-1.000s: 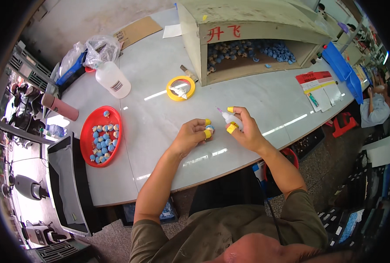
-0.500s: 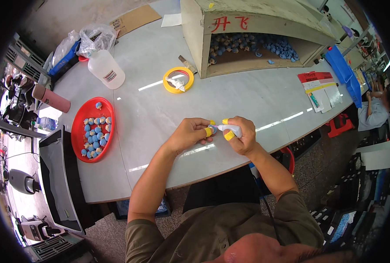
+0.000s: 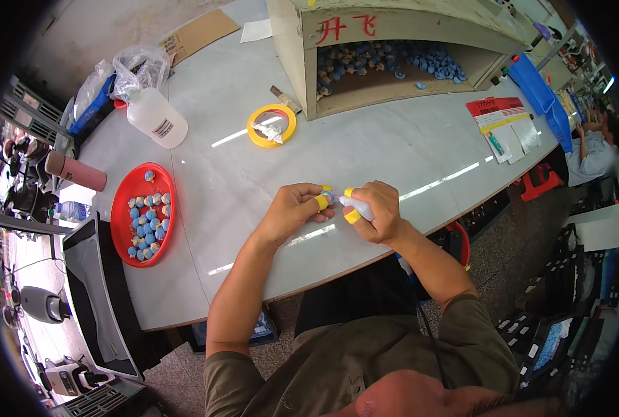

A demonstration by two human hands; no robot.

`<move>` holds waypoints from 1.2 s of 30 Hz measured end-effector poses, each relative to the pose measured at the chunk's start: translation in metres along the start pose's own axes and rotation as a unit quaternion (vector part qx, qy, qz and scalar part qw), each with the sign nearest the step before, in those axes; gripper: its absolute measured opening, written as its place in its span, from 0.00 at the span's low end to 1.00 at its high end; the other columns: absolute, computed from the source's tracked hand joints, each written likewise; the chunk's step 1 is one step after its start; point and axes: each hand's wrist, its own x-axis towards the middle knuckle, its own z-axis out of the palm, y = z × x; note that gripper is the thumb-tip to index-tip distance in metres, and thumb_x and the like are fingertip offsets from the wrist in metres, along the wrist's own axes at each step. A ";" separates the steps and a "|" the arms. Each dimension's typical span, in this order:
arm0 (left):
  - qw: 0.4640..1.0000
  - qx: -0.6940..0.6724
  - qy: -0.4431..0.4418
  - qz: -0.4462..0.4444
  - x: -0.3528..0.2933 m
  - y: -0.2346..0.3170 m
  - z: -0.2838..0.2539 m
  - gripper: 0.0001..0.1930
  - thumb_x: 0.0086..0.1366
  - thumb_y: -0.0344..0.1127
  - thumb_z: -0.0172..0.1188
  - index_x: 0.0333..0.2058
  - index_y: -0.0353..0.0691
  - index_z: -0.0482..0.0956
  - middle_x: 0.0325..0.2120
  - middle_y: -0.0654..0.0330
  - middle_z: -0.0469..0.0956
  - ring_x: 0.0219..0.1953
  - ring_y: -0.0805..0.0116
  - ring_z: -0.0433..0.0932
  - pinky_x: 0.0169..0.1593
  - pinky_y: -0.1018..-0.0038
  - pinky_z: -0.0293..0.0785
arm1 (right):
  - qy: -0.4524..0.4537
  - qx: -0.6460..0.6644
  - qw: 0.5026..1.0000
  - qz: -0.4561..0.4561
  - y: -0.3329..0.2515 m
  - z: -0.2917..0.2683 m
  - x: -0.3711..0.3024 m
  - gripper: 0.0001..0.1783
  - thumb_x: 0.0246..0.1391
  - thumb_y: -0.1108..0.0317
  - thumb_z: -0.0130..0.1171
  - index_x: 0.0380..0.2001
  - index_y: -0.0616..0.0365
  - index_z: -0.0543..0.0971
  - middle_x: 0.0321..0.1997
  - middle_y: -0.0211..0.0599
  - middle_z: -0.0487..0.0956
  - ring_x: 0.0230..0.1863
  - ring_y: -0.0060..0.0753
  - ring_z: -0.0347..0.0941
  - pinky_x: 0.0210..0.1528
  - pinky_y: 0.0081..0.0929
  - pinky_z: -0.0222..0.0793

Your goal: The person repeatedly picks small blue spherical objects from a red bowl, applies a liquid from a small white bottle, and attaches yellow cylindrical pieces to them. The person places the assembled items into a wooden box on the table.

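Above the near part of the grey table, my left hand pinches a small blue piece between yellow-wrapped fingertips, which hide much of it. My right hand grips a small white squeeze bottle, also with yellow wraps on thumb and finger. The bottle's narrow nozzle points left at the blue piece, very close to it; whether they touch I cannot tell. To the left, a red round tray holds several small blue-and-beige pieces.
Beyond my hands lies a yellow tape roll with crumpled white tissue on it. A beige cabinet at the back holds many blue pieces. A white jug and a pink flask stand left. Printed papers lie right.
The whole view has shifted slightly, so the table's things appear further left. My hands keep the same grips, with the bottle's nozzle still close to the blue piece.
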 end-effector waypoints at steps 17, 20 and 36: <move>0.999 -0.028 0.035 0.000 0.000 0.002 0.005 0.22 0.71 0.32 0.63 0.55 0.19 0.73 0.42 0.49 0.83 0.43 0.67 0.85 0.46 0.78 0.83 | -0.004 -0.027 0.999 -0.039 -0.005 -0.001 0.000 0.16 0.45 0.70 0.72 0.36 0.62 0.77 0.23 0.37 0.77 0.19 0.39 0.73 0.23 0.33 0.65; 0.999 -0.012 0.031 0.002 -0.002 0.003 0.006 0.21 0.71 0.32 0.62 0.54 0.20 0.74 0.42 0.50 0.83 0.43 0.67 0.85 0.46 0.77 0.83 | -0.003 -0.034 0.999 -0.026 -0.005 -0.001 0.000 0.17 0.45 0.70 0.72 0.36 0.62 0.77 0.23 0.37 0.77 0.20 0.40 0.73 0.23 0.33 0.66; 0.999 -0.007 0.032 -0.006 -0.001 0.005 0.007 0.18 0.71 0.31 0.60 0.53 0.22 0.76 0.43 0.51 0.83 0.44 0.66 0.85 0.47 0.77 0.83 | -0.005 -0.035 0.999 -0.028 -0.005 -0.003 -0.002 0.17 0.44 0.71 0.72 0.37 0.61 0.76 0.25 0.38 0.79 0.21 0.41 0.73 0.24 0.34 0.66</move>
